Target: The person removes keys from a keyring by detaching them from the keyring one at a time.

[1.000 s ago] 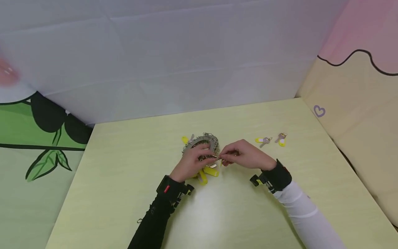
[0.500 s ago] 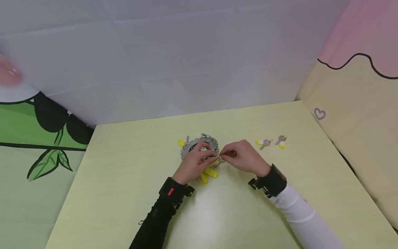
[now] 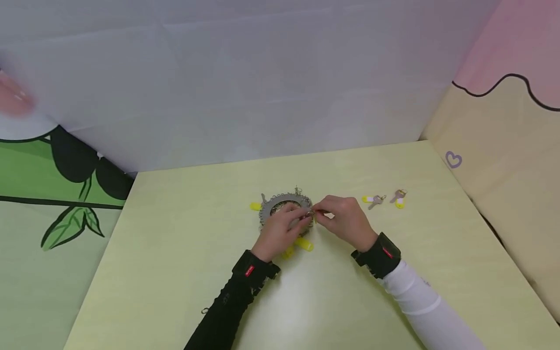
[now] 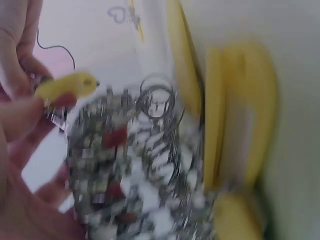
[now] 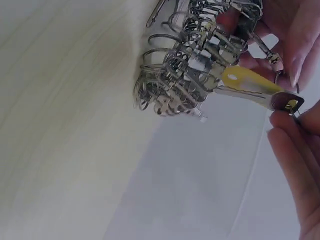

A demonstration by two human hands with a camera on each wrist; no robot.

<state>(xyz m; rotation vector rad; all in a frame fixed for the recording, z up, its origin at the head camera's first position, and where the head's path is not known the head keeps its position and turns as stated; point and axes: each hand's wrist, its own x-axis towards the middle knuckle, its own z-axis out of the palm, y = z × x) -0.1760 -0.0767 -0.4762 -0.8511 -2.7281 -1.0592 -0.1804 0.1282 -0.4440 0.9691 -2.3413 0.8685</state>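
Observation:
A round grey key holder [image 3: 265,215], its rim ringed with several small metal hooks and clasps, sits under my left hand [image 3: 280,232]. Thumb and fingers of that hand pinch a small metal clasp [image 5: 272,57] at the holder's right side. My right hand [image 3: 346,221] pinches the split ring [image 5: 295,116] of a key [image 5: 245,94] with a yellow key tag [image 5: 245,79], close against the clasp. Whether ring and clasp are linked cannot be told. Other yellow tags [image 3: 304,244] hang at the holder's near side, also large and blurred in the left wrist view.
Two keys with yellow tags, a nearer one [image 3: 376,200] and a farther one [image 3: 399,195], lie on the pale table [image 3: 183,233] to the right. Another yellow tag [image 3: 255,206] lies left of the holder. A cloth wall [image 3: 271,97] stands behind the table.
The holder and my left hand have shifted slightly right, and more of the holder's grey face shows. My right hand has stayed close beside the left, still pinching.

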